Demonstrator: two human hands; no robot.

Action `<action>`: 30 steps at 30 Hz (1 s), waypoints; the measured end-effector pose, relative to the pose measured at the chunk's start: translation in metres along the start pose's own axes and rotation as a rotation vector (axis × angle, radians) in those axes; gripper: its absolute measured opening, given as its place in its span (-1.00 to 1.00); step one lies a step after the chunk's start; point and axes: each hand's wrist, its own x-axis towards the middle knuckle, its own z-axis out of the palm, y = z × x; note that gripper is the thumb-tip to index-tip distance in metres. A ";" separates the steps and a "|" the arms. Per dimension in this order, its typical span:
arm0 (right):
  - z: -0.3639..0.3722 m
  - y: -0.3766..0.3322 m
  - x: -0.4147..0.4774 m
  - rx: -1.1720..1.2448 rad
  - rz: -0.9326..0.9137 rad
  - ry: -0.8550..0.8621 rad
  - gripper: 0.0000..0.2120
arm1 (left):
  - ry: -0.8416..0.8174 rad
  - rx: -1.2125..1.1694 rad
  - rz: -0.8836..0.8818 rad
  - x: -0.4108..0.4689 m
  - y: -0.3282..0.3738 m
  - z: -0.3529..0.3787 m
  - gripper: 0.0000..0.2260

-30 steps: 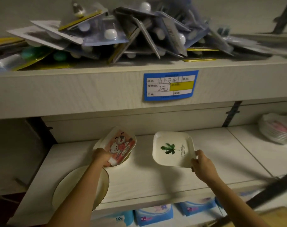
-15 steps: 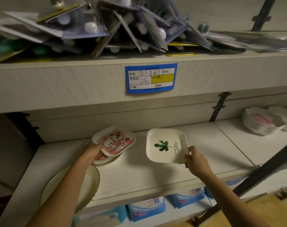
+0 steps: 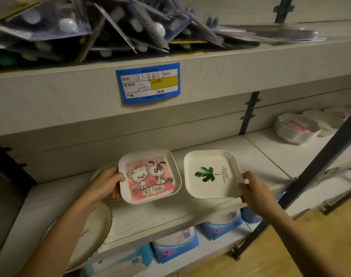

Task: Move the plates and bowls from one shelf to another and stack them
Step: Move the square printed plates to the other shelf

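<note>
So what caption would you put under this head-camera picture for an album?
Left hand holds the cat-and-dog plate, right hand the leaf-print plate, side by side over the shelf.

The label [image 3: 148, 82] is matt paper, stuck on a shelf front [image 3: 250, 72] of pale, matt wood-grain laminate. Above the label, the blister packs [image 3: 110, 27] are clear glossy plastic on card. Below the label, the cartoon plate [image 3: 150, 176] and leaf plate [image 3: 210, 174] look smooth and hard, with a soft sheen and printed faces. Right of the label, the bracket [image 3: 249, 112] is dark matt metal and the plate stack [image 3: 296, 130] is glossy white. Well below the label, the packs [image 3: 176, 244] are shiny plastic film.
</note>
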 end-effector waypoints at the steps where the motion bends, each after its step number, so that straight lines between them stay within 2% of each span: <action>1: -0.005 0.005 -0.005 0.007 0.010 0.002 -0.76 | -0.012 -0.004 -0.005 -0.004 0.001 0.005 -0.87; 5: -0.032 0.036 -0.032 0.031 0.048 0.030 -0.80 | -0.091 -0.021 0.028 -0.016 0.013 0.033 -0.83; 9: -0.060 0.073 -0.057 0.044 0.064 0.084 -0.94 | -0.168 -0.027 0.074 -0.026 0.033 0.067 -0.83; 16: -0.121 0.147 -0.091 0.033 0.099 0.139 -0.94 | -0.308 0.035 0.099 -0.058 0.073 0.157 -0.82; 25: -0.213 0.264 -0.119 0.056 0.193 0.199 -0.87 | -0.391 -0.030 0.068 -0.105 0.131 0.310 -0.83; 30: -0.255 0.320 -0.123 0.096 0.236 0.228 -0.87 | -0.430 0.017 0.088 -0.103 0.147 0.379 -0.83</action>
